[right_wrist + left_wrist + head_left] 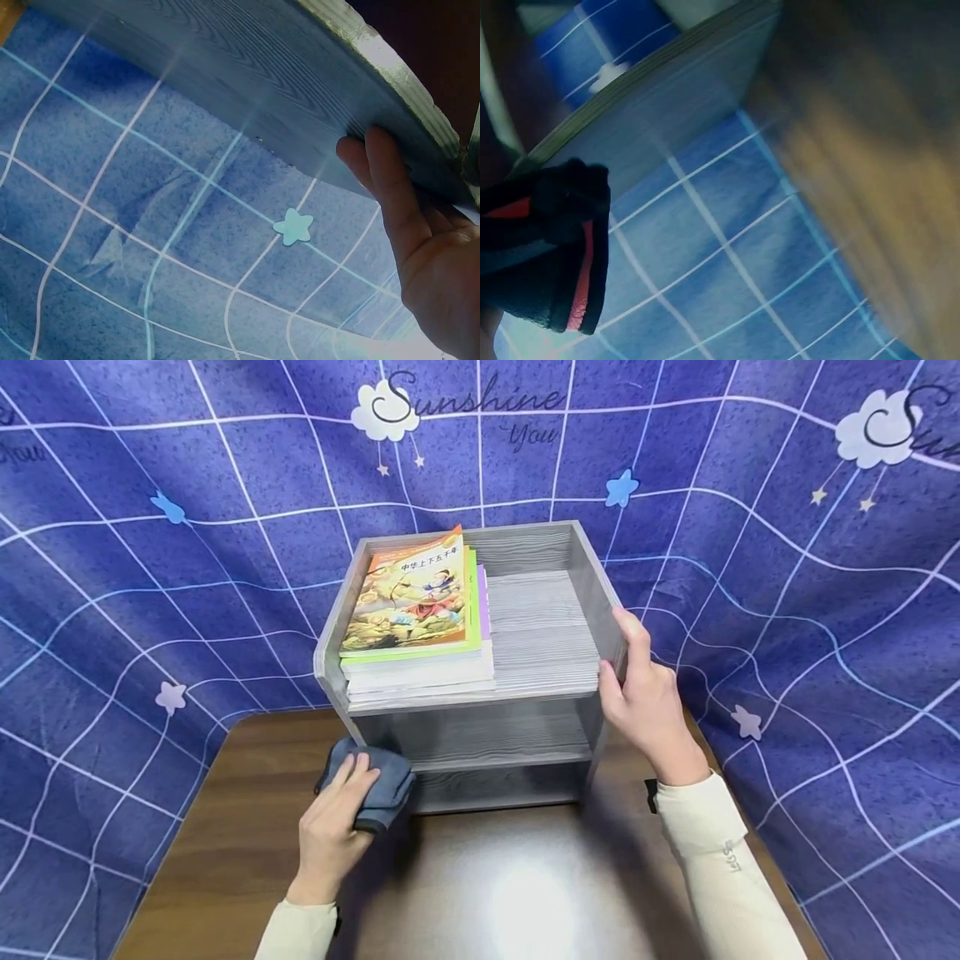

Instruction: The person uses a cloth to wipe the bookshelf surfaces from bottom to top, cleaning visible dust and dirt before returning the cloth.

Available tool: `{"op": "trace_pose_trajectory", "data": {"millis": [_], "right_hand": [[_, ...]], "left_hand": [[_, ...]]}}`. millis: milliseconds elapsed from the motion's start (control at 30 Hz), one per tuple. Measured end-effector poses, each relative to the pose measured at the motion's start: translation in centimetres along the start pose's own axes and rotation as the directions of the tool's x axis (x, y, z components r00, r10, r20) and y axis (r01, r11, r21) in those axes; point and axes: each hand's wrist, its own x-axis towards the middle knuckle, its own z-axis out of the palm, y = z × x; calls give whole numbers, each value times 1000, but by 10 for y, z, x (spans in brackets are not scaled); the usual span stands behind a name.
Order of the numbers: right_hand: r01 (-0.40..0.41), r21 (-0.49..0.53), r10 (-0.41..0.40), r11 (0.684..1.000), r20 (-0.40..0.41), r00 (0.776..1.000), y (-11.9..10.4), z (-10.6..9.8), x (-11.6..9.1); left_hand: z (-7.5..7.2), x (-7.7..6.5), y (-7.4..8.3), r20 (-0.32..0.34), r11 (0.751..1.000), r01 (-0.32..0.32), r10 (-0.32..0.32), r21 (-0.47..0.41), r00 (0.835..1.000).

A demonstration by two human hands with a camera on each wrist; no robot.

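Observation:
A grey wood-grain shelf unit (480, 752) stands on the brown table, with a stack of books (412, 602) on the left of its top board. My left hand (333, 827) holds a folded blue-grey cloth (390, 789) by the shelf's lower left front edge. In the left wrist view the cloth (547, 247) appears dark with red-and-black edging, beside the side panel (682, 97). My right hand (648, 706) grips the right side panel, thumb at its front edge. Fingers (394, 180) lie along the panel's outer face (247, 82) in the right wrist view.
Blue gridded fabric (247, 468) with clouds and stars hangs behind and on both sides. The brown tabletop (480, 877) reflects a bright light in front of the shelf. Two lower compartments of the shelf open toward me.

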Motion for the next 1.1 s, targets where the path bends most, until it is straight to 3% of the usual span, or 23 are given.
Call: {"op": "trace_pose_trajectory", "data": {"millis": [133, 300, 433, 567, 700, 767, 833, 1000, 1100], "right_hand": [[-12, -6, 13, 1000, 18, 1000, 0, 0, 0], [-16, -19, 16, 1000, 32, 999, -1, 0, 0], [-16, -24, 17, 1000, 18, 1000, -1, 1, -1], [-20, -23, 20, 1000, 3, 1000, 0, 1, -1], [-21, -31, 21, 999, 8, 1000, 0, 0, -1], [-19, -35, 19, 999, 12, 1000, 0, -1, -1], [-17, -35, 18, 999, 12, 1000, 1, 0, -1], [-20, -34, 20, 999, 4, 1000, 0, 0, -1], [-23, -29, 23, 999, 1, 1000, -2, 0, -1]], "left_hand": [[1, -24, -3, 82, 1000, -6, 7, -9, 997], [2, -47, -4, 195, 999, 37, -32, -25, 980], [2, -56, -1, 313, 995, 94, -84, -18, 946], [4, -62, 1, 418, 989, 148, -139, 11, 898], [9, -66, 5, 508, 982, 182, -178, 43, 843], [12, -68, 7, 553, 977, 203, -204, 64, 807], [15, -70, 9, 602, 969, 226, -238, 97, 762], [22, -71, 13, 715, 948, 267, -308, 174, 628], [27, -72, 13, 757, 937, 284, -334, 203, 561]]}}
